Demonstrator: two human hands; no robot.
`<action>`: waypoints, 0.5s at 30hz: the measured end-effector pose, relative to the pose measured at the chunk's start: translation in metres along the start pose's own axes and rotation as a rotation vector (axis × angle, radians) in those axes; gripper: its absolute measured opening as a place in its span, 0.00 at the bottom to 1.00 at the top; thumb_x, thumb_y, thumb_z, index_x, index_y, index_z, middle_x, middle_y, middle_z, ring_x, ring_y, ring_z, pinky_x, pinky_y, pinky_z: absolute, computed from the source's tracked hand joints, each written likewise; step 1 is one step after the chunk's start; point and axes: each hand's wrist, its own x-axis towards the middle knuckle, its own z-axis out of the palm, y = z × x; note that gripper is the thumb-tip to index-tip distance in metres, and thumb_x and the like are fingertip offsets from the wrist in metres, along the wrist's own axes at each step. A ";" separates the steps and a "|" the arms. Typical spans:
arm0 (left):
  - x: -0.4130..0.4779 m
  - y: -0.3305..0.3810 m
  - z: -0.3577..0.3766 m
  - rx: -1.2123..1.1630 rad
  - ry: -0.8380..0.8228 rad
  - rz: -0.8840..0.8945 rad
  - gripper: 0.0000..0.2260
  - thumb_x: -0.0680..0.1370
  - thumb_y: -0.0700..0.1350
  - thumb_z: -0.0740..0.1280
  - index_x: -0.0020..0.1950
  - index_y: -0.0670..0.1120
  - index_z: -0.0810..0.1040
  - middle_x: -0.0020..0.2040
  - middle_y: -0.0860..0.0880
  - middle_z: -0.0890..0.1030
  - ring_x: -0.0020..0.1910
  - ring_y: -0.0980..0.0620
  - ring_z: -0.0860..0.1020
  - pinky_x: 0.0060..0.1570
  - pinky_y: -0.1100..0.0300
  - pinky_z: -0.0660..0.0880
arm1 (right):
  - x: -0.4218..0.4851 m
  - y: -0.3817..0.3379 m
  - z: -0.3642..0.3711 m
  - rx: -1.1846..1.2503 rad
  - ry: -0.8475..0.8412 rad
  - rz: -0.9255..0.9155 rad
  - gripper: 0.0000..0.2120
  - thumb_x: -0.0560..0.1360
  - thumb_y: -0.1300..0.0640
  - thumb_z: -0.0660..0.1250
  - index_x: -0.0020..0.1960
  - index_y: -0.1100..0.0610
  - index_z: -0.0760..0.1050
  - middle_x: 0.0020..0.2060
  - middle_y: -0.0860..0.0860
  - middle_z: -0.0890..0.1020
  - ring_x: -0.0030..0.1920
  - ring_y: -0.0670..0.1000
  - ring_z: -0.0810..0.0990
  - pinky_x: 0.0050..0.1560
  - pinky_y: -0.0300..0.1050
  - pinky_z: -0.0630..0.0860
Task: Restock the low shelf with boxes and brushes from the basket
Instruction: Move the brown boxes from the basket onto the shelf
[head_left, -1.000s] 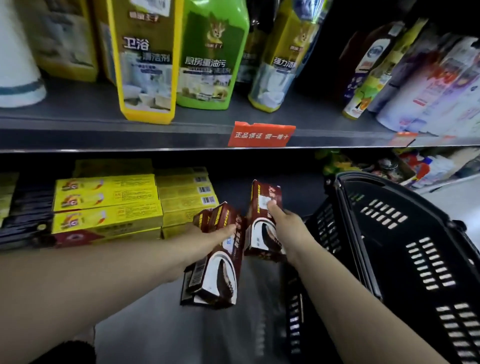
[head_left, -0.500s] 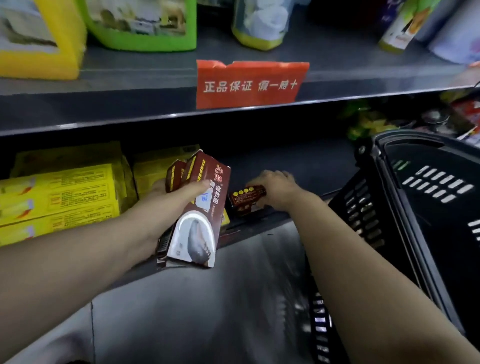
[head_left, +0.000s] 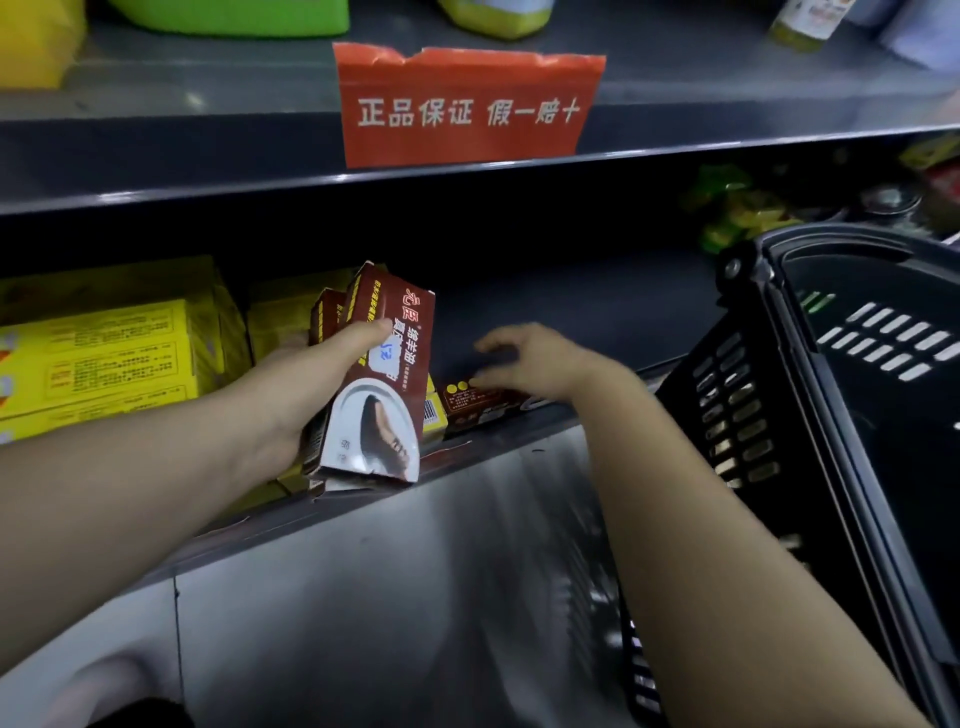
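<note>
While the left hand (head_left: 311, 384) grips a small bundle of brown boxes (head_left: 384, 395), thumb laid across the front face and fingers hidden behind, the bundle stands tilted at the near lip of the low shelf (head_left: 571, 301). Its lower end is at or just over that lip; whether it rests there cannot be told. To its right, the right hand (head_left: 540, 364) hovers with fingers spread and lightly bent over a flat box (head_left: 483, 405) of the same brown kind, which lies on its side near the shelf front. Whether the fingertips touch that box is not clear; nothing is pinched. Stacked yellow boxes (head_left: 104, 358) fill the shelf to the left, just beside the held bundle. The black basket (head_left: 779, 415) stands at the far right, tipped toward the shelf, its contents too dark to read; no brush shows. A red tag (head_left: 467, 104) hangs from the upper shelf (head_left: 208, 156) above.

Judged step: seating the brown stock in the bare gap between the yellow stack and the basket. To do it well, the free hand should square the flat box and push it back from the lip, leaving room in front. The bundle is then best lowered one box at a time, faces forward, edges flush with the neighbour. A loose grip on several boxes risks the hidden ones slipping; the overhanging shelf also leaves little headroom for a tall, upright carton.
</note>
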 end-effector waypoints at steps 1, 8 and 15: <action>0.002 0.001 0.003 -0.017 -0.002 -0.016 0.16 0.72 0.58 0.69 0.49 0.45 0.77 0.42 0.43 0.85 0.27 0.51 0.82 0.26 0.63 0.76 | -0.004 -0.009 -0.007 0.176 0.028 0.012 0.14 0.75 0.46 0.66 0.59 0.50 0.78 0.58 0.47 0.79 0.64 0.50 0.74 0.62 0.43 0.67; 0.003 0.001 0.014 -0.176 -0.095 0.019 0.22 0.71 0.58 0.70 0.59 0.48 0.76 0.47 0.46 0.85 0.43 0.47 0.84 0.41 0.55 0.77 | -0.018 -0.059 -0.014 0.552 -0.282 0.004 0.14 0.73 0.47 0.69 0.53 0.54 0.77 0.52 0.54 0.84 0.52 0.52 0.83 0.56 0.49 0.79; 0.008 -0.007 0.018 -0.266 0.054 -0.034 0.14 0.79 0.54 0.60 0.45 0.46 0.77 0.39 0.45 0.85 0.39 0.46 0.83 0.44 0.52 0.77 | -0.019 -0.044 -0.027 0.809 -0.205 0.083 0.12 0.77 0.56 0.65 0.57 0.62 0.75 0.48 0.56 0.82 0.46 0.54 0.81 0.52 0.48 0.79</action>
